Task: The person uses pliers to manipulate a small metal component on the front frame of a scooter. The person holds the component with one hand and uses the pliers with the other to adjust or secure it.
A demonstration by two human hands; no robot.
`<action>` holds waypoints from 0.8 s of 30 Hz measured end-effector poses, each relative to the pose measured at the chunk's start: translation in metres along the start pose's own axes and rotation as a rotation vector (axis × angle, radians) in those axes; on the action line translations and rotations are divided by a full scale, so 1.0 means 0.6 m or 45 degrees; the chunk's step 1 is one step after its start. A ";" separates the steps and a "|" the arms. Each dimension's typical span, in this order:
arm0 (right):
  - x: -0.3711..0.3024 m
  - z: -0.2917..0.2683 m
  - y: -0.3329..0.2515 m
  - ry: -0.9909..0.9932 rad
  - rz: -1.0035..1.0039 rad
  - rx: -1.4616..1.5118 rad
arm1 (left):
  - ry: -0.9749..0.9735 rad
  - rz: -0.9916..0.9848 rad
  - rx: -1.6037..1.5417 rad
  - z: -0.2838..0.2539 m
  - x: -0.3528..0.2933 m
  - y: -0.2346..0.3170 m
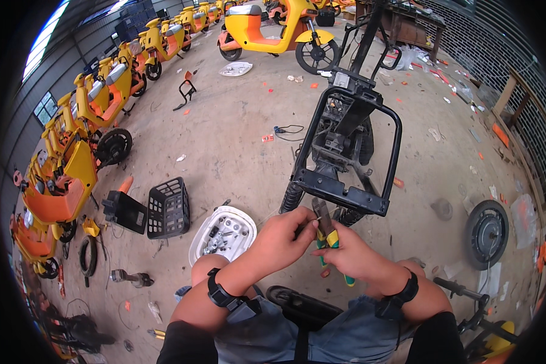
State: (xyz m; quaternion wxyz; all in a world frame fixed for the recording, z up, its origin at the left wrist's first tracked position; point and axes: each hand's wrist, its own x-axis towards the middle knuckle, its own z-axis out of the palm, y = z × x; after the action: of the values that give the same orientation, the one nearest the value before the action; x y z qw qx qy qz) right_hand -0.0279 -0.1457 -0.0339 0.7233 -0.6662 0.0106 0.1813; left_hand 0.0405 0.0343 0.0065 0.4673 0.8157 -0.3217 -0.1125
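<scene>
A person in jeans sits bent over their work on a dusty workshop floor, both bare hands meeting in front of their knees. The right hand (352, 253) is closed around a pair of pliers (323, 213) with green and yellow handles. The metal head juts up and away past the thumb, and a green handle end pokes out below the palm. The left hand (285, 235) comes in from the other side, thumb and forefinger drawn into a narrow pinch just beside the pliers' head; from here I cannot tell whether anything small is caught between them. Just beyond the pliers stands a stripped black scooter frame (346, 193); whether they touch it is unclear. Near the left forearm, a white tray (202, 227) holds loose bolts (223, 236). Farther left stands a black basket (168, 207). A wheel (488, 235) rests well off to the right, and yellow scooters (267, 30) fill the background.
</scene>
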 end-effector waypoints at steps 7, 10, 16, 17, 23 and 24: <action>0.008 0.003 0.010 0.122 -0.109 -0.093 | 0.033 -0.024 -0.106 0.008 0.000 -0.007; 0.008 -0.002 0.013 0.129 -0.002 -0.173 | -0.020 -0.039 -0.052 0.005 -0.001 -0.003; 0.001 0.003 -0.005 0.142 0.075 -0.070 | -0.036 -0.069 -0.054 0.002 -0.003 0.009; 0.001 0.002 -0.005 0.132 0.046 -0.061 | -0.044 -0.088 -0.054 0.000 -0.001 0.016; 0.009 -0.002 0.014 0.090 -0.049 -0.126 | 0.021 -0.029 -0.092 0.006 -0.005 -0.004; 0.011 -0.003 0.015 0.085 -0.019 -0.101 | 0.021 -0.017 -0.104 0.009 -0.005 -0.011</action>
State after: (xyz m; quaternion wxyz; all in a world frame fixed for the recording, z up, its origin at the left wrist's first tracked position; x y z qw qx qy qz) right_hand -0.0239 -0.1457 -0.0445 0.6970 -0.7000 0.0225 0.1538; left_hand 0.0385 0.0347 -0.0024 0.5020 0.7991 -0.3074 -0.1219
